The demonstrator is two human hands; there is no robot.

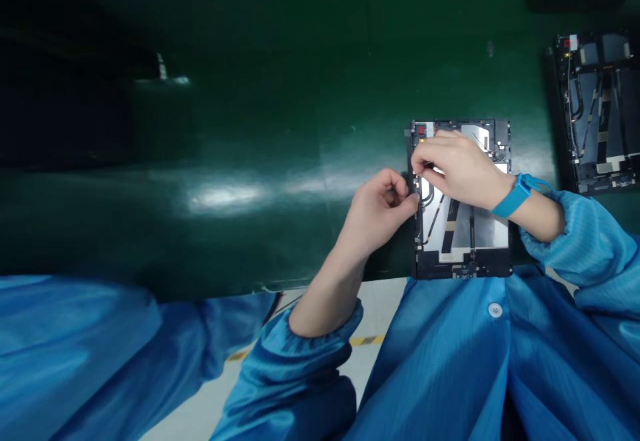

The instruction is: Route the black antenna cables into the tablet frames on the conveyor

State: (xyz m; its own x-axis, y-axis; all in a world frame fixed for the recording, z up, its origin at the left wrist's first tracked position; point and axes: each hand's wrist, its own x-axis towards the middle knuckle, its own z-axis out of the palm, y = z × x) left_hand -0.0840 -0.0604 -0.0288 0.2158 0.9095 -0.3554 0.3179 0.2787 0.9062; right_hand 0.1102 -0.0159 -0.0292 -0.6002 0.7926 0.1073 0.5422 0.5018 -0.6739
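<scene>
Head view: my left hand braces the open tablet chassis at its left edge, steadying it while my right hand pinches a small part at its far-left corner.

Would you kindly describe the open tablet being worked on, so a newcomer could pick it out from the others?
On the green belt, look at the near edge, just in front of the blue coat. The open tablet lies there under both hands: the left hand at its left edge, the right hand on top. The other tablet lies untouched to the right.
</scene>
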